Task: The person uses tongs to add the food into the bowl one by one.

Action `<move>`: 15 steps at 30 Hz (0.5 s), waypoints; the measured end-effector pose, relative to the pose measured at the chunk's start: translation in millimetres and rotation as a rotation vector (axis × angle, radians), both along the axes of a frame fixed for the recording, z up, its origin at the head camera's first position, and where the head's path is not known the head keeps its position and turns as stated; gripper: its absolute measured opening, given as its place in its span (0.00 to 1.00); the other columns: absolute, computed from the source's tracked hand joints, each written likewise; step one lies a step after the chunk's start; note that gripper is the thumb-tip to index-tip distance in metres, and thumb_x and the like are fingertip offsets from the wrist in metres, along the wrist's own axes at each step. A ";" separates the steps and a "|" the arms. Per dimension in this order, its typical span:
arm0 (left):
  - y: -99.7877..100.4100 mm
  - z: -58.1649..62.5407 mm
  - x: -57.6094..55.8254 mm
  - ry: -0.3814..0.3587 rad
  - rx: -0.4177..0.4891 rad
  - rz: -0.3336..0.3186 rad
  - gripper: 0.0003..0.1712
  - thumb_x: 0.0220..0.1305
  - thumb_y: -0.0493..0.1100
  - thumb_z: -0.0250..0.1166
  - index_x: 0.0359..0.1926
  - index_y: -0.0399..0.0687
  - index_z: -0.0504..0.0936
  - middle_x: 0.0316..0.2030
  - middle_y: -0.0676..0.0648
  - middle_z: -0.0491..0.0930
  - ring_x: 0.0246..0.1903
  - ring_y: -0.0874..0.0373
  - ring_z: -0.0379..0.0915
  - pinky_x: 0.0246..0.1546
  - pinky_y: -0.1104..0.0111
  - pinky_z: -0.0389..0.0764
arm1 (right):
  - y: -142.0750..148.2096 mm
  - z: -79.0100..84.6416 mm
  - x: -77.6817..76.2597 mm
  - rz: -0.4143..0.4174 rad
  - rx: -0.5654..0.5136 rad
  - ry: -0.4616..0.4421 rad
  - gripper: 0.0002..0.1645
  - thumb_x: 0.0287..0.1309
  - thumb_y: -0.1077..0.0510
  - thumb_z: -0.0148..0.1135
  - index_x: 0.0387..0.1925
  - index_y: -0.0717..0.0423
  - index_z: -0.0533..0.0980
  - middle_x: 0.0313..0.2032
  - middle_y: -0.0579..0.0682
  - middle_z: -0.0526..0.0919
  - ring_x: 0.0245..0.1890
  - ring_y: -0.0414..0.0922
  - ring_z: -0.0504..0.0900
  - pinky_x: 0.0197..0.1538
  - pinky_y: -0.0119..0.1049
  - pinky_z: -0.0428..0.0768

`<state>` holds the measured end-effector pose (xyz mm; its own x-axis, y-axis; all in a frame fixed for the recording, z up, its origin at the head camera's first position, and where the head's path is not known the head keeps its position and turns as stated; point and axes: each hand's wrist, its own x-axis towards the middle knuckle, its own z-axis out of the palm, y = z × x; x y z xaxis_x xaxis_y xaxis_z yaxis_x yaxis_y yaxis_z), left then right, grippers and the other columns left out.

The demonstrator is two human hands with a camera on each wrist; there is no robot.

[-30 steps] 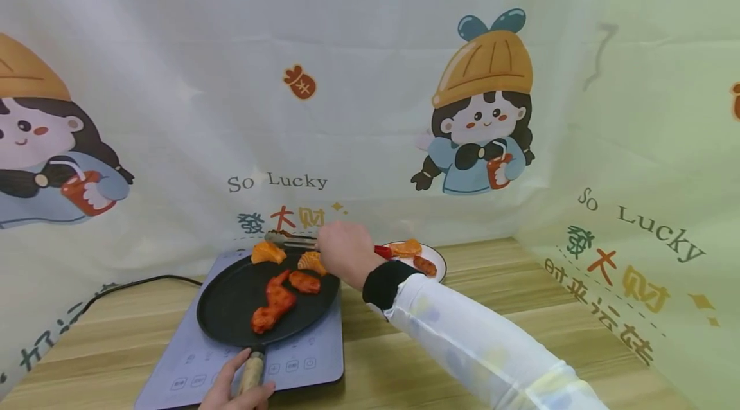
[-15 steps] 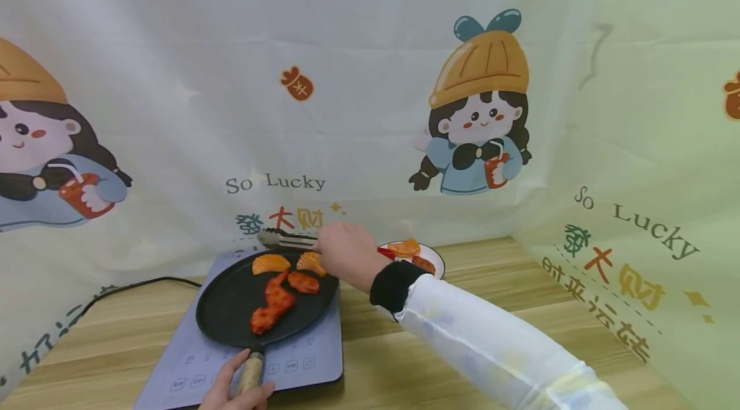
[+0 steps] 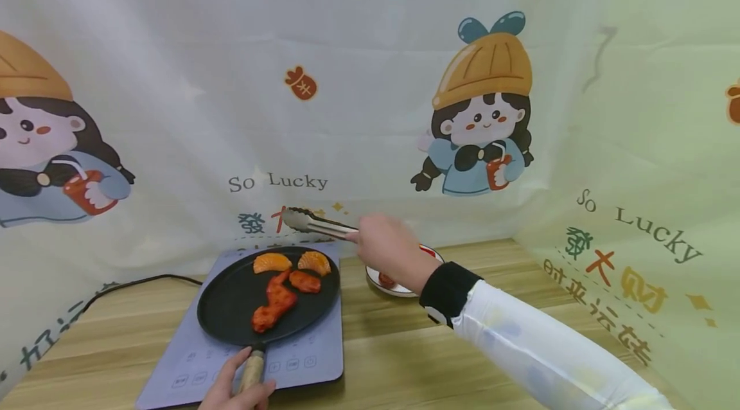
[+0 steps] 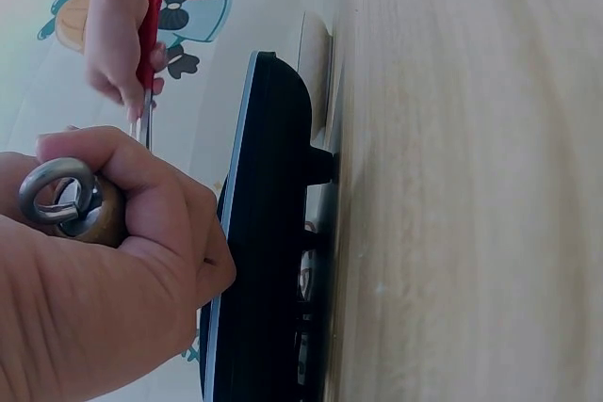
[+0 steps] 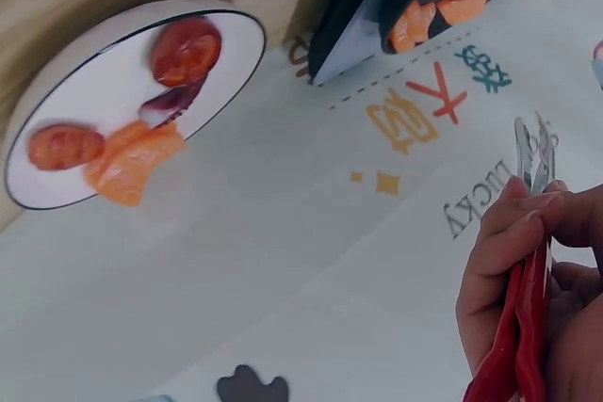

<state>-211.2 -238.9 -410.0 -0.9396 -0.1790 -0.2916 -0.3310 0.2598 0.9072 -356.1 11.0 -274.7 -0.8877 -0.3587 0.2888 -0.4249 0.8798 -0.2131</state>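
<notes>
Overall, a cartoon-printed cloth point(image 3: 358, 121) hangs along the far side and right of a wood-grain table point(image 3: 399, 358). At left sits an induction cooktop point(image 3: 320, 352), bearing a round black pan point(image 3: 231, 307). A dark-rimmed white plate point(image 5: 104, 87) of food stands right of it. Red-handled metal tongs point(image 3: 329, 228), raised at the far side, point left, tips slightly apart. The right hand point(image 3: 393, 252) grips them; the left hand point(image 4: 151, 261) grips the pan's wooden handle point(image 3: 252, 371), near. On the pan lie a reddish chicken wing point(image 3: 274, 307), two orange slices point(image 3: 272, 263) farther off, and a smaller reddish piece point(image 3: 304, 281) at right.
</notes>
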 end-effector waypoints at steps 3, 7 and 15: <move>-1.1 -1.8 -0.5 0.003 0.015 0.008 0.56 0.66 0.44 0.69 0.82 0.31 0.43 0.34 0.39 0.82 0.32 0.52 0.77 0.36 0.61 0.79 | 12.1 -1.6 3.5 -0.013 -0.061 -0.008 0.21 0.78 0.46 0.60 0.27 0.51 0.77 0.21 0.44 0.62 0.20 0.43 0.66 0.26 0.36 0.61; -3.2 -4.9 -2.1 0.000 0.026 0.009 0.57 0.67 0.44 0.69 0.82 0.32 0.42 0.36 0.38 0.82 0.33 0.52 0.77 0.37 0.60 0.80 | 27.8 -4.7 6.5 -0.035 -0.086 0.036 0.19 0.79 0.47 0.59 0.32 0.54 0.77 0.22 0.46 0.66 0.22 0.43 0.67 0.27 0.36 0.63; -4.3 -8.2 -3.3 0.009 0.039 0.000 0.57 0.67 0.45 0.69 0.82 0.32 0.42 0.39 0.36 0.83 0.35 0.52 0.79 0.37 0.60 0.81 | 56.9 -17.6 19.5 -0.018 -0.139 0.057 0.16 0.75 0.49 0.65 0.33 0.56 0.81 0.27 0.46 0.78 0.26 0.44 0.72 0.32 0.36 0.69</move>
<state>-214.5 -243.2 -418.2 -0.9422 -0.1681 -0.2898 -0.3228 0.2241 0.9195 -336.6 67.9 -292.2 -0.8742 -0.2962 0.3848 -0.4243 0.8512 -0.3089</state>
